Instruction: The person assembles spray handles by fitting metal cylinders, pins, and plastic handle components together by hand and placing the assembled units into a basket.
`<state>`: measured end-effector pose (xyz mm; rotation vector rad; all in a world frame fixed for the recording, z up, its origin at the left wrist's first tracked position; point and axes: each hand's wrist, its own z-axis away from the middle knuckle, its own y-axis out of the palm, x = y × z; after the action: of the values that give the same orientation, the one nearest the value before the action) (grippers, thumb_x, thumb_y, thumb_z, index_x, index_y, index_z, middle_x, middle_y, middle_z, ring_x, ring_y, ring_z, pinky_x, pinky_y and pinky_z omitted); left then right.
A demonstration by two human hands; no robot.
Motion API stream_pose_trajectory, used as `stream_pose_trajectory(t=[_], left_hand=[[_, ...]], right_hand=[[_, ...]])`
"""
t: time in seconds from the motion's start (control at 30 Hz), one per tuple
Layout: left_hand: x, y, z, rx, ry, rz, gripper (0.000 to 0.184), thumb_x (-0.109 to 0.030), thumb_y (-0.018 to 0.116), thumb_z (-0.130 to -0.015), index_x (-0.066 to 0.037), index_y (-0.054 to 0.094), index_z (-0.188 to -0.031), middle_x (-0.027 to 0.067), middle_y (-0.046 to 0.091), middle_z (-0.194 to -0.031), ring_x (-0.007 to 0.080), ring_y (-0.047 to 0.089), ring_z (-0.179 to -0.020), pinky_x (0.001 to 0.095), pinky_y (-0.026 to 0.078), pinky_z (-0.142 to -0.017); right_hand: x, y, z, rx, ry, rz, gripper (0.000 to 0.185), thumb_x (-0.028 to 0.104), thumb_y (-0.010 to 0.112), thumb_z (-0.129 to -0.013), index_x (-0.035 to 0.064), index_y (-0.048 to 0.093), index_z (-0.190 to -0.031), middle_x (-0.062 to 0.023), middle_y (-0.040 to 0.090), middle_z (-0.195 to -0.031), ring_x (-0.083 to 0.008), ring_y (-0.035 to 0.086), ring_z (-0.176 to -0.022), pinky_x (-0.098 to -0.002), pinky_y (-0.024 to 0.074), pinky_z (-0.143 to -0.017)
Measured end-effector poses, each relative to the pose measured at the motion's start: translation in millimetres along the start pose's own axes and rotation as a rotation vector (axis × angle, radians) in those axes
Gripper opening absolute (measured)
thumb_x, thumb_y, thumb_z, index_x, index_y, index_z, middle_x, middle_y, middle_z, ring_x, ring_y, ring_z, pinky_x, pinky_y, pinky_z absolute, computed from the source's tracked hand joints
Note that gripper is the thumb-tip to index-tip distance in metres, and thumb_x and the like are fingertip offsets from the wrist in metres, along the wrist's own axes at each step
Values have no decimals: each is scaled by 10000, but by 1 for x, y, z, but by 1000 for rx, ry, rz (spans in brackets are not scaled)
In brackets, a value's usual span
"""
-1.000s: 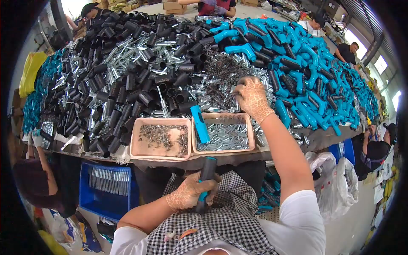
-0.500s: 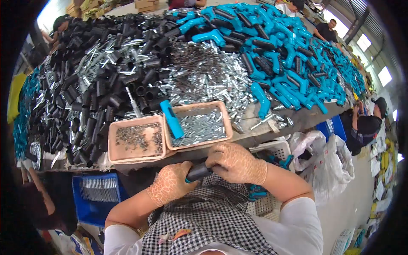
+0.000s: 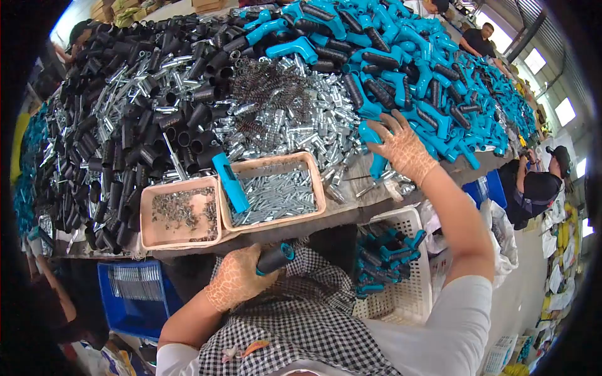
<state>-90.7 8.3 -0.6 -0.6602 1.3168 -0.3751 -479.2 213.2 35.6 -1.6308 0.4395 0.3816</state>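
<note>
Head view shows a heaped worktable (image 3: 338, 216) in a windowed workshop

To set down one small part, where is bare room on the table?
Probably a small patch of grey cloth, between the pink plastic tray of silver pins and loose metal bits near the right hand. Behind it is crowded: silver metal cylinders, black tubes, turquoise plastic handles.

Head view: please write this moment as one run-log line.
left hand: holds black tube | right hand: fingers spread, at teal part | trays: side by side
</note>
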Motion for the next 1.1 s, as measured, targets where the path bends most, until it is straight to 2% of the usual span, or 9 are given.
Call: stream_pose_trajectory(t=[0.17, 0.3, 0.33, 0.43, 0.57, 0.73, 0.87, 1.07, 1.1], left_hand=[[-3, 5, 2, 4, 22, 10, 439, -231, 810, -732, 73, 661, -1011, 258, 701, -877, 383, 714, -816, 428, 566, -754], [-4, -3, 8, 12, 5, -19, 442, -236, 788, -760, 36, 654, -1082, 253, 703, -942, 391, 706, -882, 435, 562, -805], [-2, -6, 12, 20, -12, -29, 444, -237, 777, -773, 15, 651, -1116, 249, 705, -974, 395, 702, -914, 439, 559, -830], [12, -10, 19, -18, 10, -80, 451, -242, 787, -764, 13, 645, -1107, 242, 699, -942, 402, 694, -895, 455, 554, -820], [25, -17, 30, -87, 109, -268, 495, -255, 808, -738, 8, 634, -1119, 220, 698, -920, 402, 687, -862, 474, 550, -786], [25, -27, 43, -56, 130, -362, 488, -267, 806, -723, -14, 647, -1109, 191, 707, -906, 364, 702, -853, 473, 552, -765], [26, -27, 51, -39, 171, -452, 498, -203, 821, -678, -19, 647, -1107, 180, 692, -866, 368, 690, -817, 459, 552, -743], [20, -27, 63, 45, 254, -268, 435, -213, 825, -712, -13, 662, -1062, 164, 694, -795, 301, 700, -734, 429, 548, -674], [16, -33, 60, 291, 94, -127, 406, -226, 824, -725, -4, 670, -1028, 154, 690, -766, 276, 691, -698, 414, 541, -646]], right_hand=[[-27, 35, -8, 186, -234, 95, 434, 160, 727, -712, 187, 640, -1137, -102, 482, -1445, -337, 422, -1375, -578, 295, -1195], [-9, -23, -34, 314, 110, -275, 589, 104, 744, -597, 93, 611, -1170, -120, 600, -1285, -354, 492, -1290, -523, 282, -1212], [3, -18, -24, 21, 272, -402, 757, 53, 698, -574, 32, 554, -1317, -138, 642, -1171, -302, 579, -1175, -457, 406, -1128], [54, -43, -18, -172, 804, -1603, 745, 25, 699, -615, 8, 571, -1348, -133, 658, -1053, -241, 658, -953, -428, 530, -953], [102, -123, -19, 454, 615, -1908, 719, 45, 671, -693, -22, 526, -1394, -121, 674, -987, -210, 682, -816, -361, 578, -786], [147, -129, -7, 531, 630, -2181, 635, 55, 689, -744, -40, 550, -1356, -132, 705, -1000, -217, 703, -848, -352, 584, -783], [160, -139, -19, 640, 654, -2067, 540, 79, 715, -763, -32, 616, -1282, -117, 718, -1040, -212, 710, -863, -359, 581, -834], [190, -143, -32, 154, -234, -1056, 385, 125, 737, -730, 135, 737, -1115, -80, 675, -867, -204, 667, -784, -365, 580, -795], [192, -145, -36, 65, -437, -790, 379, 150, 740, -719, 146, 741, -1097, -77, 656, -836, -208, 654, -758, -367, 579, -793]])
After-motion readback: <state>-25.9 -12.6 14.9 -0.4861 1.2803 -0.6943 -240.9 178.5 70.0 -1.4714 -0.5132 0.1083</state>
